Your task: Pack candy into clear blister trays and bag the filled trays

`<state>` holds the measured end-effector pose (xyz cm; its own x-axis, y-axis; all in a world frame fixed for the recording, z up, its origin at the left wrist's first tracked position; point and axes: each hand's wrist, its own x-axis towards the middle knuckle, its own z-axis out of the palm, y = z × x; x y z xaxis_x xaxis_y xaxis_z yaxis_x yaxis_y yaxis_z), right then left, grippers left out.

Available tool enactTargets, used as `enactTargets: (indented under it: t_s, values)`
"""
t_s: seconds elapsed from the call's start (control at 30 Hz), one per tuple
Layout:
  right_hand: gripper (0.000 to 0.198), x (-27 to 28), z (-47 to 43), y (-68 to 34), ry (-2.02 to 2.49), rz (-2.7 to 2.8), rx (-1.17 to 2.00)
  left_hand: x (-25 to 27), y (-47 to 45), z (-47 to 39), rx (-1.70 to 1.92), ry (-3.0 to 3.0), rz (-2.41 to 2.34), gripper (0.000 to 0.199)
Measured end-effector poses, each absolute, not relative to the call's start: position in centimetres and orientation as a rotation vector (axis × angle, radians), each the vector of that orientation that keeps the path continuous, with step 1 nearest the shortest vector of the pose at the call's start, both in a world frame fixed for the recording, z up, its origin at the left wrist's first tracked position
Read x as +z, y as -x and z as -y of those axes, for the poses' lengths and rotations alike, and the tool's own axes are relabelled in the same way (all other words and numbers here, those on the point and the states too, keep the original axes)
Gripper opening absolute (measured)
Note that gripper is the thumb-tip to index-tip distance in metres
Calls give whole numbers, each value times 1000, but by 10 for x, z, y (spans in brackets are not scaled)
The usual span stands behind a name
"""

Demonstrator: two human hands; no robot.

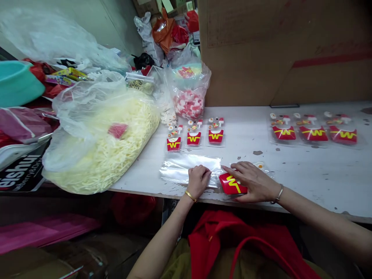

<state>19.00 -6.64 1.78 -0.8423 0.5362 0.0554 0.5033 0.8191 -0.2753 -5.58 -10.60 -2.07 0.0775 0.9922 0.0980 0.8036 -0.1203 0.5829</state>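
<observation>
My left hand [198, 179] is closed, its curled fingers pressed on a stack of clear plastic bags [176, 166] near the table's front edge. Just beside it, my right hand [252, 181] lies over a red fry-box piece [232, 184] with a yellow W. Its fingers are stretched and spread across the piece, and the palm covers part of it. A small fried-egg piece [259, 165] shows behind that hand. Farther back is a row of three filled clear packets [193, 138], each with a red fry box and small food-shaped pieces.
Three more packets [313, 133] lie at the right. A big bag of pale yellow strips [116, 143] stands at the left, near a bag of pink-and-white pieces [188, 102]. A large cardboard box [276, 50] walls the back. A teal basin [20, 83] is far left.
</observation>
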Motion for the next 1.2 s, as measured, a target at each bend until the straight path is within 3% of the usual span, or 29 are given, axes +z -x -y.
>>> enactTargets:
  t_s: [0.27, 0.37, 0.53, 0.8, 0.9, 1.03, 1.2]
  values:
    - [103, 13, 69, -171, 817, 2935, 454, -9, 70, 96, 645, -1958, -1462, 21]
    - [97, 10, 70, -166, 853, 2922, 437, 2, 69, 97, 601, -2068, -1447, 19]
    - [92, 5, 74, -161, 906, 2869, 385, 10, 46, 115, 501, -2254, -1590, 43]
    - [87, 3, 81, -157, 983, 2836, 358, 1, 40, 124, 385, -2265, -2022, 27]
    - [85, 4, 82, -156, 1047, 2802, 366, 0, 51, 134, 268, -2234, -2173, 8]
    - [84, 4, 83, -149, 1196, 2758, 309, -4, 52, 146, 189, -2236, -2085, 24]
    - [82, 1, 86, -141, 1334, 2711, 220, -3, 39, 150, 258, -2258, -1993, 19]
